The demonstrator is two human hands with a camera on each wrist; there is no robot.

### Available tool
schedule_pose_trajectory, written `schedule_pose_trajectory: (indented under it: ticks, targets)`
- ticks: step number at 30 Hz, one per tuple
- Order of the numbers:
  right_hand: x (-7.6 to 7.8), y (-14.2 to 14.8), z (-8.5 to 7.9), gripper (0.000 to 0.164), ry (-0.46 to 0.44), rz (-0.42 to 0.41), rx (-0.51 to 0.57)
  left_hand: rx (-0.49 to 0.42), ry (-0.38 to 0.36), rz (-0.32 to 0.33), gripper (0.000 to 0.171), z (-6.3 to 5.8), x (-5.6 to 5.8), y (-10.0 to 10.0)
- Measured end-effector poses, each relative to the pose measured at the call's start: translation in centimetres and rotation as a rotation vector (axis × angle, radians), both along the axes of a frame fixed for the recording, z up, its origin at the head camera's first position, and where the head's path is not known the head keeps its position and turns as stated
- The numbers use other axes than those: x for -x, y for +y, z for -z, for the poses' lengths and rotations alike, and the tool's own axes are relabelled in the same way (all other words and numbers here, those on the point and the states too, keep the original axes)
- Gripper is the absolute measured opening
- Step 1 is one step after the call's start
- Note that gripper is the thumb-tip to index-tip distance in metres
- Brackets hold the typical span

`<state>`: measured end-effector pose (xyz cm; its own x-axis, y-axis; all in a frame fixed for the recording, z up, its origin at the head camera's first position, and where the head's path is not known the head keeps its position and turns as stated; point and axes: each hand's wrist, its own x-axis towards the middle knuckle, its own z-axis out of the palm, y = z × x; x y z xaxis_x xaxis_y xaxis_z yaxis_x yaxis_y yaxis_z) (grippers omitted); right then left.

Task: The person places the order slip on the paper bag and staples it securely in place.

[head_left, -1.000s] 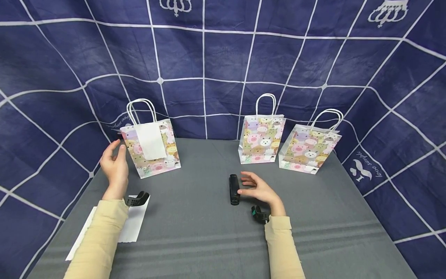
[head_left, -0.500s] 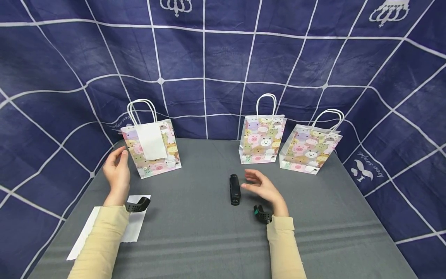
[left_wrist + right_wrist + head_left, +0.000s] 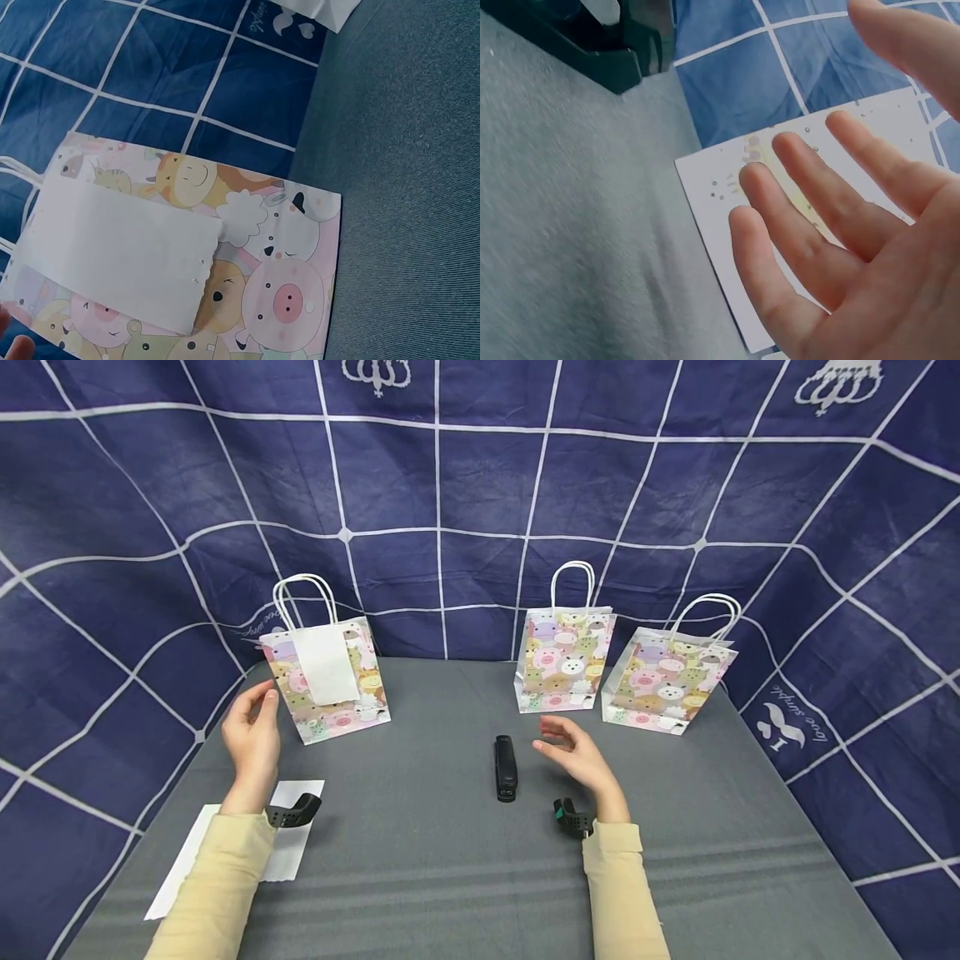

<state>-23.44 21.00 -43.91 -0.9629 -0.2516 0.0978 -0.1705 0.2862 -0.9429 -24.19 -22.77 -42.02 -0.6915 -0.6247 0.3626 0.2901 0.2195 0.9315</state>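
Note:
My left hand (image 3: 252, 735) hovers at the lower left of a paper gift bag (image 3: 369, 681) printed with cartoon animals, holding nothing; its fingers are loosely bent. A blank white paper slip (image 3: 120, 255) lies flat against that bag's front, its top end up by the rope handles. Toward the middle of the table a black stapler (image 3: 506, 768) lies lengthwise. To its right, apart from it, is my right hand (image 3: 577, 756), with relaxed, spread fingers and nothing in them. In the right wrist view the stapler (image 3: 592, 45) shows at the top left.
Two matching gift bags stand at the back right, one upright (image 3: 566, 660) and one turned slightly (image 3: 667, 681). White paper sheets (image 3: 288, 843) lie at the front left, partly under the left forearm. A blue cloth with white grid lines (image 3: 480, 485) hangs behind the grey table (image 3: 435, 860).
My right hand has drawn away from the stapler, to the right and slightly farther off. My left hand has dropped a little beside the left bag. Bags, slip and stapler stay put.

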Motion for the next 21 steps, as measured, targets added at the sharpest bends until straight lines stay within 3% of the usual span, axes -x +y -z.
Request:
schedule_pose_trajectory:
  ticks: [13, 21]
  targets:
    - [3.1, 2.2, 1.5, 0.062, 0.044, 0.121, -0.007, 0.052, -0.036, -0.004, 0.028, 0.3, -1.1, 0.1]
    - [3.8, 3.0, 0.7, 0.064, 0.098, 0.187, 0.019, 0.039, -0.074, 0.024, 0.028, -1.4, -3.6, 1.5]
